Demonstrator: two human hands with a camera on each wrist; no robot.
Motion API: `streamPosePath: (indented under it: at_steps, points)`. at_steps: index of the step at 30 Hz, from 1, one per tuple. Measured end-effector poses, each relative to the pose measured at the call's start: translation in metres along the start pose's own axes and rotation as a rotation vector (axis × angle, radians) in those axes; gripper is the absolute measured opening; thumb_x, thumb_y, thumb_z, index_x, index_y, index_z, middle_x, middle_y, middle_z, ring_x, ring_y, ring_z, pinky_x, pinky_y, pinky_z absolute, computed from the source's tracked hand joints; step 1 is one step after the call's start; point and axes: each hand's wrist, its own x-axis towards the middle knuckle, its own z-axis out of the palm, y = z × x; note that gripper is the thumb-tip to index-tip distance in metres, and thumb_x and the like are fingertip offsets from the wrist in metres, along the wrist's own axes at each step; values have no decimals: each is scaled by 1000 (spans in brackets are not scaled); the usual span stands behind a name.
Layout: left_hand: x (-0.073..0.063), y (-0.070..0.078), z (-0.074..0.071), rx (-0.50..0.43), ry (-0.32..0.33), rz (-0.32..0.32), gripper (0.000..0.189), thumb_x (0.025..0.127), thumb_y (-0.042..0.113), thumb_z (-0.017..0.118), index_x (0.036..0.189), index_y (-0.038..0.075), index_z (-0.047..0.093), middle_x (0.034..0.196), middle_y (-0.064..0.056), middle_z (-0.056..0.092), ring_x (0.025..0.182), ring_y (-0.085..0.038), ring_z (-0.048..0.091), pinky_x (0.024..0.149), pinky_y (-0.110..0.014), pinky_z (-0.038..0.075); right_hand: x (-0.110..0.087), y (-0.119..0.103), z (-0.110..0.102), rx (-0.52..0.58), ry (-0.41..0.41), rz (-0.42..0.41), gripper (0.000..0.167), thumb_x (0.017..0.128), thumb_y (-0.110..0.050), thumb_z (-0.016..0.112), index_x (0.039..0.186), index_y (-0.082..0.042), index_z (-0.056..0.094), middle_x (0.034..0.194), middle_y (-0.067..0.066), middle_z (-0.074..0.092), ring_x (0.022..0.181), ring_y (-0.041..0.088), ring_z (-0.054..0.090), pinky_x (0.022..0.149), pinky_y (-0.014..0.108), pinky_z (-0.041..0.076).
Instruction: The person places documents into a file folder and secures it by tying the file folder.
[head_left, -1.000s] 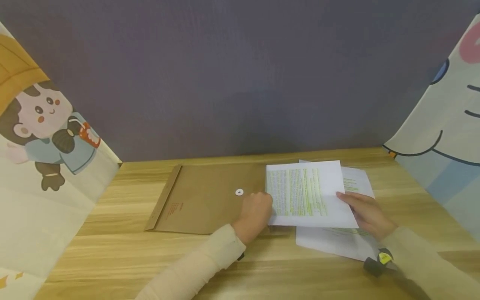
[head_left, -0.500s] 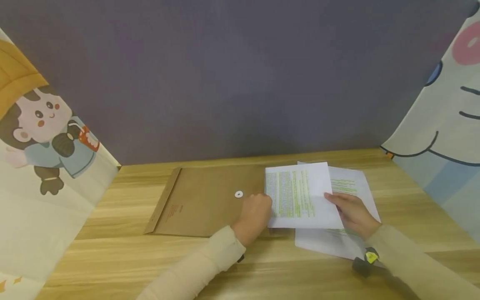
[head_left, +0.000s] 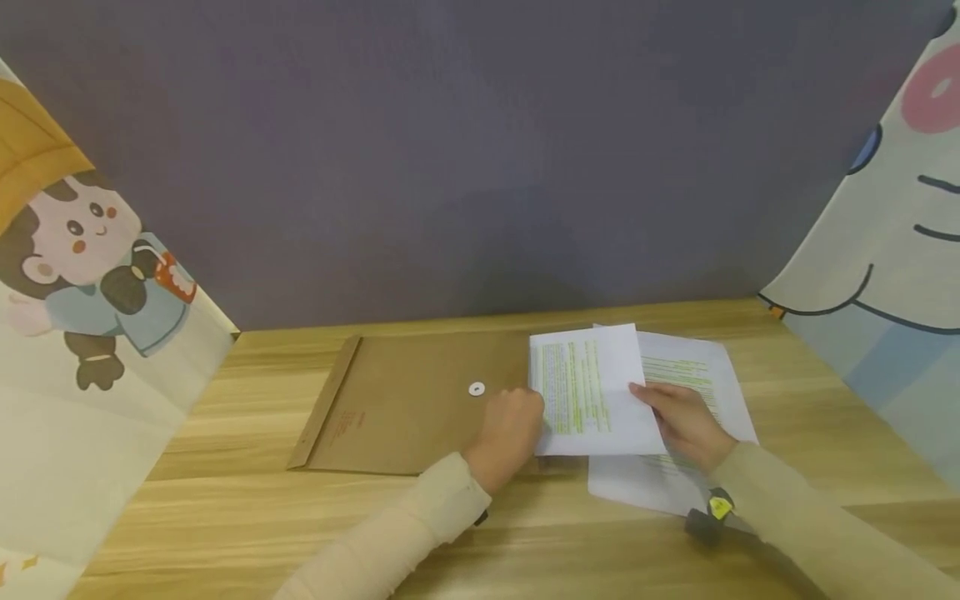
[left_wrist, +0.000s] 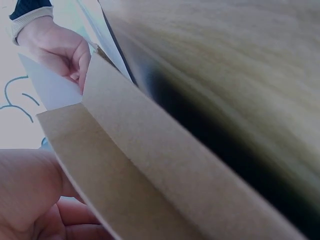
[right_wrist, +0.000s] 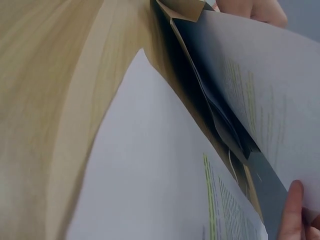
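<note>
A brown kraft paper envelope (head_left: 420, 408) with a white button lies flat, its open mouth toward the right. My left hand (head_left: 506, 437) grips the upper layer at that mouth, and the left wrist view shows the opening's side fold (left_wrist: 125, 185) spread apart. A printed sheet (head_left: 637, 417) with yellow highlighting is pinched by my right hand (head_left: 682, 423) at its right part. Its left part reaches into the mouth; in the right wrist view the sheet (right_wrist: 280, 85) slants between the envelope's layers. How deep it goes is hidden.
Another highlighted sheet (head_left: 697, 358) lies on the wooden table (head_left: 247, 517), under my right hand. A dark grey partition (head_left: 480, 167) rises behind the table. Cloths with cartoon prints (head_left: 97, 250) hang at both sides.
My right hand has moved left with the printed sheet, and less of the sheet shows outside the envelope. My left hand has stayed at the envelope's mouth.
</note>
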Motion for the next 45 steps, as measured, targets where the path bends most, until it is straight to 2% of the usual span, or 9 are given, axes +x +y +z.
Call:
streamPosePath:
  at_steps: [6, 14, 21, 26, 30, 37, 45]
  points:
    - [-2, 1, 0, -18, 34, 17, 13, 79, 5, 65, 66, 8, 66, 58, -1, 58, 48, -10, 52, 39, -22, 41, 1, 3, 11, 30, -10, 3, 39, 90, -23, 64, 120, 1, 54, 88, -6, 66, 78, 5, 61, 67, 19, 51]
    - [-2, 2, 0, -11, 14, 11, 15, 80, 5, 64, 66, 8, 67, 59, -1, 58, 48, -9, 51, 39, -22, 41, 5, 6, 23, -39, 28, 2, 28, 90, -25, 63, 108, -4, 60, 77, -7, 63, 62, 2, 52, 50, 14, 40]
    - [-3, 3, 1, 40, 48, 28, 12, 79, 6, 66, 68, 10, 69, 62, -1, 60, 53, -10, 56, 42, -23, 45, 8, 8, 35, 42, -4, 0, 16, 90, -20, 63, 100, -6, 63, 79, -5, 66, 64, 3, 56, 53, 14, 44]
    - [-3, 4, 2, 72, 73, 11, 10, 78, 7, 67, 69, 10, 69, 62, 0, 60, 53, -11, 57, 41, -23, 45, 10, 8, 43, 66, -6, -22, 8, 91, -17, 62, 91, -9, 65, 73, -5, 64, 56, 2, 51, 49, 13, 41]
    - [-2, 5, 3, 108, 106, 4, 9, 78, 8, 68, 70, 12, 71, 62, 0, 60, 53, -10, 58, 41, -24, 46, 12, 7, 49, 55, -3, -49, 9, 91, -16, 62, 91, -8, 65, 69, -6, 62, 52, 1, 47, 48, 12, 40]
    - [-1, 6, 3, 133, 80, 11, 9, 79, 9, 68, 71, 12, 72, 64, 1, 61, 55, -8, 59, 42, -22, 48, 15, 9, 61, 39, 5, -58, 9, 91, -15, 62, 83, -12, 66, 61, -8, 55, 49, 1, 44, 46, 14, 38]
    - [0, 7, 2, 128, 95, 8, 9, 79, 9, 68, 72, 13, 72, 64, 1, 62, 56, -8, 59, 42, -22, 48, 19, 11, 76, 34, 22, -83, 6, 90, -13, 63, 84, -11, 65, 58, -9, 53, 47, 0, 43, 45, 12, 38]
